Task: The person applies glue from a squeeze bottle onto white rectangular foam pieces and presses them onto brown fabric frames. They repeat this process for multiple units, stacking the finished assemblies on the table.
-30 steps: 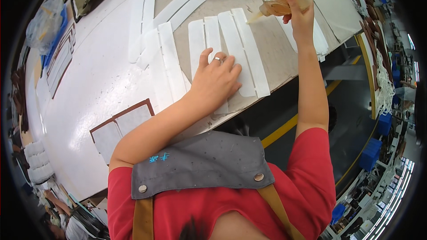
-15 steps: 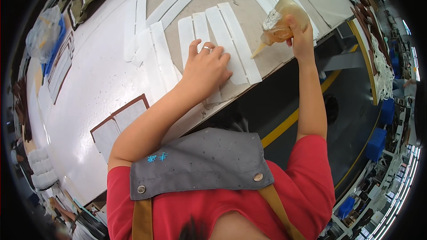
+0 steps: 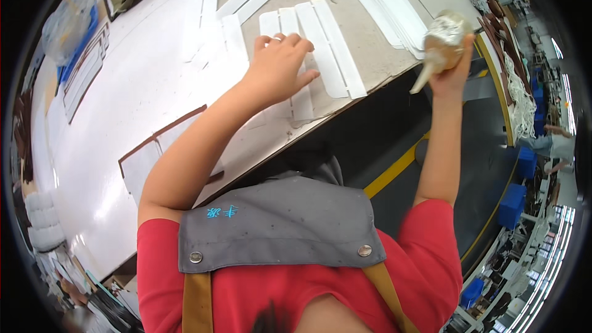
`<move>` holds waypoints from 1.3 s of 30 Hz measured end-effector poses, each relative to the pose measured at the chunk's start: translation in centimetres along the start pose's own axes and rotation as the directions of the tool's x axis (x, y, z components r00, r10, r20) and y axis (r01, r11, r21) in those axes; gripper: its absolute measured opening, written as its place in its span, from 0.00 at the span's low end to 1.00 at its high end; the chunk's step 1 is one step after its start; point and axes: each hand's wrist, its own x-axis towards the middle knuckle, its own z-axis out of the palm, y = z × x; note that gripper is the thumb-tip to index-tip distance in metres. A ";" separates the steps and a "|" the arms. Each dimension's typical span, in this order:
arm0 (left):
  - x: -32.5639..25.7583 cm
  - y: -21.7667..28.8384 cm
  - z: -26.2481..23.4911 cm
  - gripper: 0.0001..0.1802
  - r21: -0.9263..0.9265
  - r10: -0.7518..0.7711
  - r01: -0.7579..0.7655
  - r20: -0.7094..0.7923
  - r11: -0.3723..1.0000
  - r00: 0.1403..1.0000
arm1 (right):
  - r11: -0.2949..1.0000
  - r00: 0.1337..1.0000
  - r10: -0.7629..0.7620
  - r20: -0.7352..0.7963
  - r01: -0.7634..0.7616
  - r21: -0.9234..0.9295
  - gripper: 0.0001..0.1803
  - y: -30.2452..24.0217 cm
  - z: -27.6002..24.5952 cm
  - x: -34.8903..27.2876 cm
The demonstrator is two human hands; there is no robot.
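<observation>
At upper right, we are gripping a tilted bottle (image 3: 446,34) in our right hand (image 3: 455,75), nozzle (image 3: 422,79) pointing down; at upper centre, we are holding our left hand (image 3: 279,66) half-open, empty, perhaps touching the white strips (image 3: 333,49).

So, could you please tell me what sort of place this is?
Probably a factory workshop: white strips lie on a worktable, the right hand holds a nozzled bottle, blue containers stand beyond.

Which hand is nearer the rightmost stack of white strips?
Right: the right hand, holding a bottle, is just right of the stack; the left hand is farther left, over other strips.
</observation>
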 end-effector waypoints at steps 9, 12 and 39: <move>-7.4 0.5 -4.4 0.09 0.152 0.090 -0.147 0.328 0.977 0.940 | -0.229 0.952 0.304 -0.038 0.034 -0.973 0.40 2.7 5.4 3.2; -6.8 0.9 -3.4 0.07 0.286 0.204 -0.292 0.300 0.913 0.932 | -0.400 0.981 0.196 0.002 0.082 -0.913 0.38 4.0 6.3 3.5; -17.5 -8.9 -16.3 0.07 -0.986 -0.765 0.077 -0.065 0.148 0.640 | 0.837 0.965 0.250 0.078 -0.175 -0.519 0.28 17.9 23.3 -4.4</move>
